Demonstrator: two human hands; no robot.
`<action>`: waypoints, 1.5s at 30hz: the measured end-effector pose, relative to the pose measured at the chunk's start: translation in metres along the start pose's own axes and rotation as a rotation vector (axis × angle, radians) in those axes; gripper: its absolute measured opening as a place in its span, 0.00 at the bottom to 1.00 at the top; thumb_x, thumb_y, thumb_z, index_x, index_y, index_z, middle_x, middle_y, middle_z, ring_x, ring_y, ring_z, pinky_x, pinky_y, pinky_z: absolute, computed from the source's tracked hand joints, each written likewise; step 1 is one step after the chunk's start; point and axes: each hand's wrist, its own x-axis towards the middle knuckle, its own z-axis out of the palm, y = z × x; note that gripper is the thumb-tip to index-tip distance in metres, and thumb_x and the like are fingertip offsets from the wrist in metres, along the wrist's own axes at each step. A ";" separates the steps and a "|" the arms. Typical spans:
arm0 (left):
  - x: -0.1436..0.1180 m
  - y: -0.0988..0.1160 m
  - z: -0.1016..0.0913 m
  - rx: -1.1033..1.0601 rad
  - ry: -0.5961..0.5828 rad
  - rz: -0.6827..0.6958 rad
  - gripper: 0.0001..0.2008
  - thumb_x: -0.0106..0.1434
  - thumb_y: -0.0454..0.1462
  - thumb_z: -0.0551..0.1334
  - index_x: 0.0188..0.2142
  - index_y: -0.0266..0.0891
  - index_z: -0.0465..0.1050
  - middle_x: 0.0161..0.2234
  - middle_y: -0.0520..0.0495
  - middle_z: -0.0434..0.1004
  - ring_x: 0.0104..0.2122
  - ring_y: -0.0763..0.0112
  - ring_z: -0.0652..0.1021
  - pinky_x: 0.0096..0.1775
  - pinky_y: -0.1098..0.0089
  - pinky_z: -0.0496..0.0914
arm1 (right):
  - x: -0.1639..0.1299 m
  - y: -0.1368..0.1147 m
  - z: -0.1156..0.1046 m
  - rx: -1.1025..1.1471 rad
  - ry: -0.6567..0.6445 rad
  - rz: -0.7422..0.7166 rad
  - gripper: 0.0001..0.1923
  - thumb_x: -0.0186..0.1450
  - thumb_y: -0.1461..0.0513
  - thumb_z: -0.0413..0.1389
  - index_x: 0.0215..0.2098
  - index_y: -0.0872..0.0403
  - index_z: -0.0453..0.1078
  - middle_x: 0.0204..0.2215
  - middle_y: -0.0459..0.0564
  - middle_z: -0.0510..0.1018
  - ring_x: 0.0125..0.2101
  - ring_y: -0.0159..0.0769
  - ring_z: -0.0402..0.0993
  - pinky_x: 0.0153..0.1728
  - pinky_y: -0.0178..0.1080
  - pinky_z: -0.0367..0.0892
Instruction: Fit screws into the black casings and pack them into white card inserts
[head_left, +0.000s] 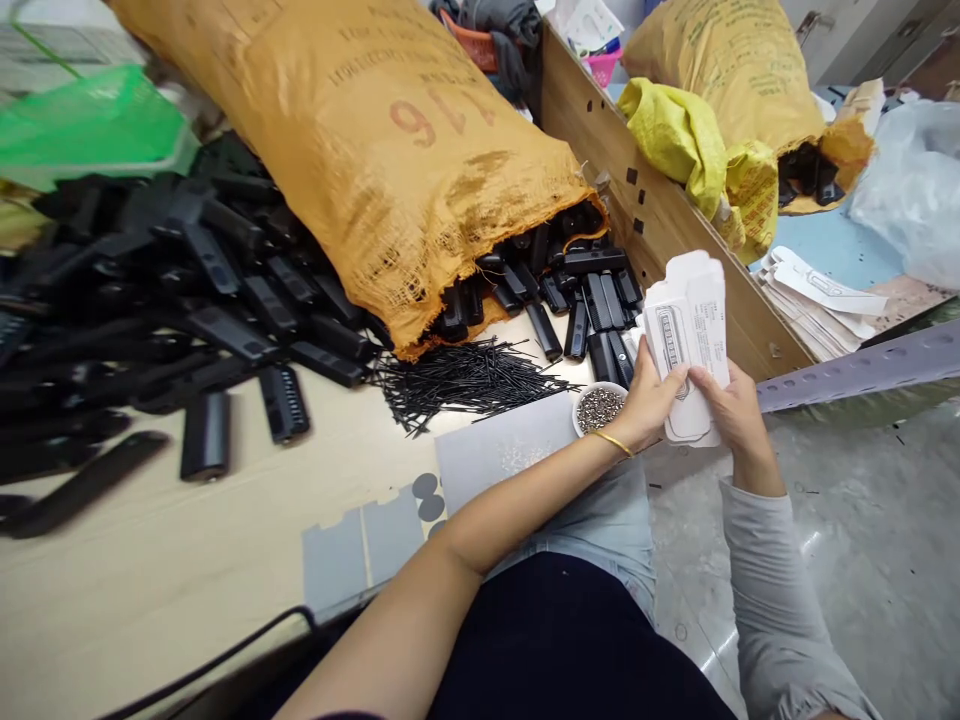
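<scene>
Flat white printed cartons (697,315), several in a small stack, are held up over the table's right edge. A line drawing of a slotted device and some small text show on the front ones. My left hand (646,402) is closed on the stack's left side, thumb on the front face. My right hand (739,408) grips the right side, its thumb close to the left one. Just left of my left hand stands a white bowl (576,412) of small metal screws (600,408). Black plastic casings (600,300) lie behind it.
A big orange woven sack (360,150) spills black casings on the table. Thin black rods (472,385) lie before it, beside a grey sheet (480,450). More casings (247,310) heap at left. A wooden partition (600,170) rises behind my hands; another sack (727,60) stands beyond.
</scene>
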 end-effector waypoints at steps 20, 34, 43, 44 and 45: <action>-0.123 0.033 -0.182 0.486 0.373 0.173 0.28 0.62 0.48 0.61 0.55 0.35 0.55 0.53 0.36 0.66 0.53 0.60 0.71 0.55 0.61 0.65 | -0.077 -0.056 0.178 0.238 -0.555 -0.222 0.34 0.66 0.52 0.54 0.63 0.59 0.50 0.56 0.61 0.67 0.53 0.41 0.68 0.53 0.42 0.66; -0.240 0.047 -0.276 0.519 0.781 -0.250 0.38 0.56 0.53 0.64 0.59 0.34 0.58 0.54 0.37 0.67 0.51 0.55 0.72 0.51 0.59 0.67 | -0.091 -0.013 0.191 -0.306 -0.580 -0.649 0.23 0.66 0.58 0.55 0.57 0.58 0.63 0.55 0.60 0.65 0.55 0.46 0.59 0.57 0.51 0.61; -0.222 0.033 -0.287 1.224 0.771 -0.313 0.39 0.60 0.47 0.57 0.66 0.28 0.51 0.50 0.35 0.56 0.57 0.50 0.59 0.60 0.53 0.54 | -0.069 -0.033 0.182 -0.426 -0.818 -0.583 0.19 0.66 0.60 0.56 0.53 0.59 0.67 0.54 0.57 0.67 0.54 0.46 0.62 0.56 0.48 0.63; -0.223 0.036 -0.287 1.274 0.735 -0.330 0.39 0.62 0.47 0.56 0.66 0.27 0.50 0.50 0.35 0.56 0.56 0.51 0.60 0.60 0.53 0.54 | -0.061 -0.039 0.178 -0.420 -0.871 -0.563 0.19 0.66 0.59 0.55 0.54 0.58 0.67 0.53 0.56 0.69 0.53 0.44 0.65 0.55 0.47 0.64; -0.222 0.040 -0.286 1.314 0.685 -0.356 0.38 0.63 0.47 0.54 0.66 0.26 0.49 0.49 0.34 0.57 0.55 0.51 0.61 0.59 0.53 0.56 | -0.052 -0.045 0.173 -0.414 -0.902 -0.538 0.18 0.67 0.59 0.55 0.53 0.58 0.67 0.51 0.55 0.71 0.51 0.42 0.67 0.53 0.46 0.65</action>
